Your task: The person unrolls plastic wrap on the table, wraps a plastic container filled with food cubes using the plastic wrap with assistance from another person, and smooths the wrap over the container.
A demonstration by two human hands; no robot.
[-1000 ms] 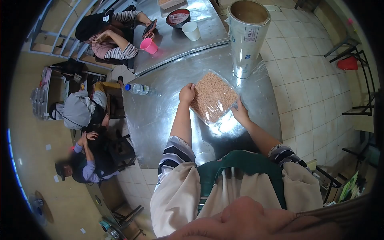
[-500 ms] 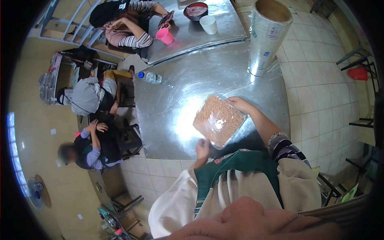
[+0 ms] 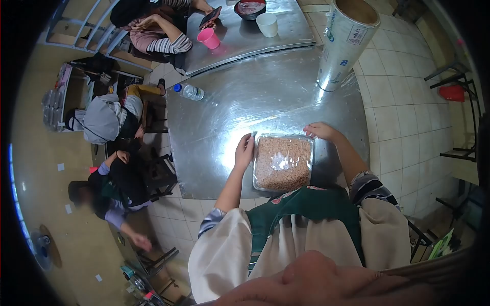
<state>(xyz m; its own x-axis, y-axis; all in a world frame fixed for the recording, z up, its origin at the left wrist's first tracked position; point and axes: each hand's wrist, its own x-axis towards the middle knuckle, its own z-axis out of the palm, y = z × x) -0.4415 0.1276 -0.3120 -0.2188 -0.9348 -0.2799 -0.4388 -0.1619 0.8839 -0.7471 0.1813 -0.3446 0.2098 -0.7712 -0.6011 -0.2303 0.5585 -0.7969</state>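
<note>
A clear, square tray [image 3: 282, 164] of brown, grainy food lies flat on the steel table in front of me, with shiny plastic film stretched over its top. My left hand [image 3: 244, 152] is beside the tray's far left corner, fingers extended and apparently holding nothing. Just beyond the far right corner, my right hand [image 3: 320, 131] has its thumb and fingers pinched together. Whether a bit of film is between them is too small to make out.
A tall roll of film [image 3: 344, 48] stands at the table's far right. A water bottle [image 3: 189, 92] is at the far left. The adjoining table holds a pink cup [image 3: 208, 39], a white cup [image 3: 267, 25] and a dark bowl [image 3: 249, 9]. Several people sit along the left.
The tray has gone from tilted in both hands to flat and square on the table. My left hand has moved from its near edge to its far left corner. A seated person's arm has swung down.
</note>
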